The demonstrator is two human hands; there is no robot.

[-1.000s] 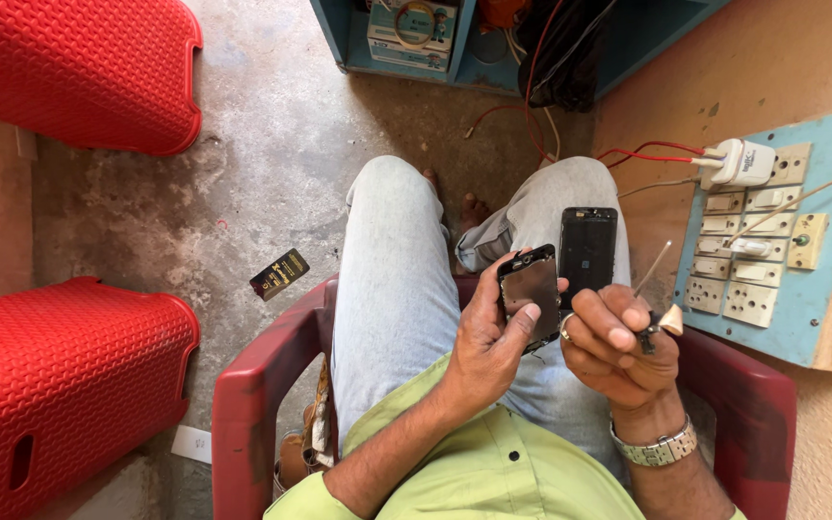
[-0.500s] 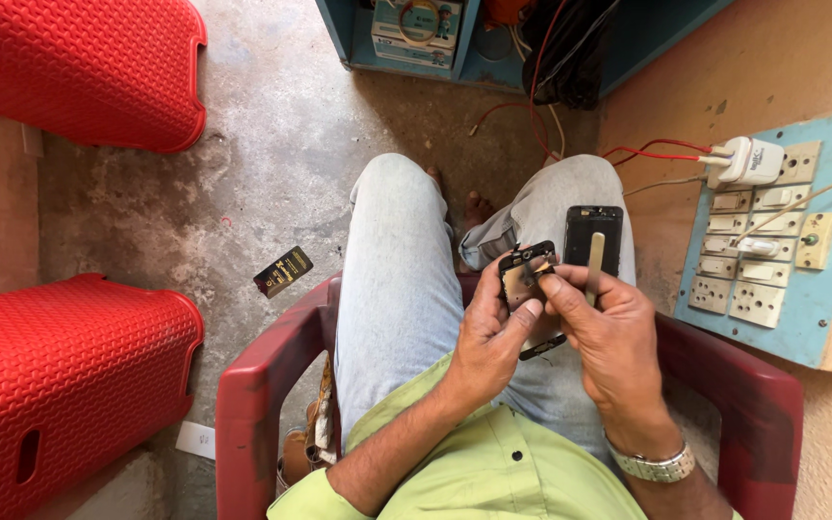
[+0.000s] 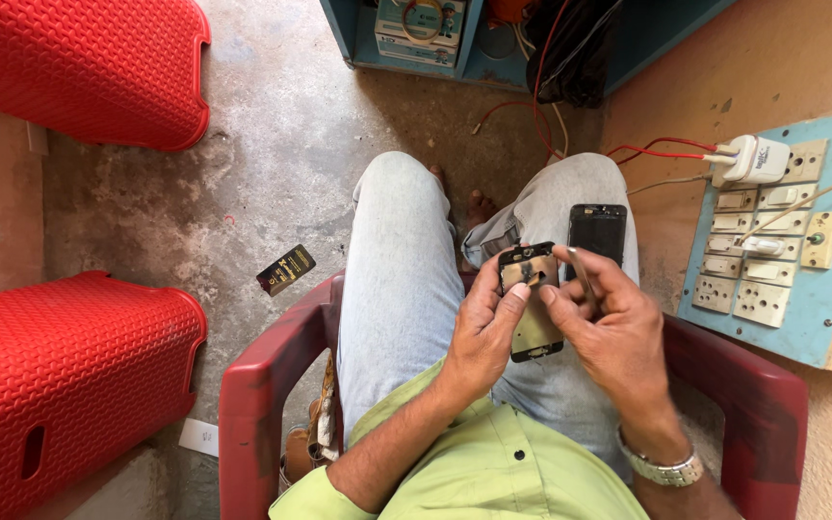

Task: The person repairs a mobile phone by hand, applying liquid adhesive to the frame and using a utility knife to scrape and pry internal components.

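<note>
Seated person in a dark red plastic chair (image 3: 252, 404), viewed from above; two red woven-pattern stools (image 3: 60, 385) stand well apart on the concrete floor to the person's left, and a blue switch-and-socket board (image 3: 801, 318) leans beside the right knee.

A black phone (image 3: 597, 236) lies flat on the right thigh, long axis running along the leg, just beyond the hands.

The opened phone frame (image 3: 530, 303) is held above the lap between both hands, long axis pointing away from the body, roughly parallel to the black phone.

Left hand (image 3: 479, 332): fingers clamped on the frame's left edge, thumb across its face.

Right hand (image 3: 613, 323): fingers closed on a thin metal tool (image 3: 582, 274), forefinger tip touching the frame's upper portion. The right hand is the nearer to the frame's upper end.

A small dark card (image 3: 286, 270) lies on the floor, well apart.
</note>
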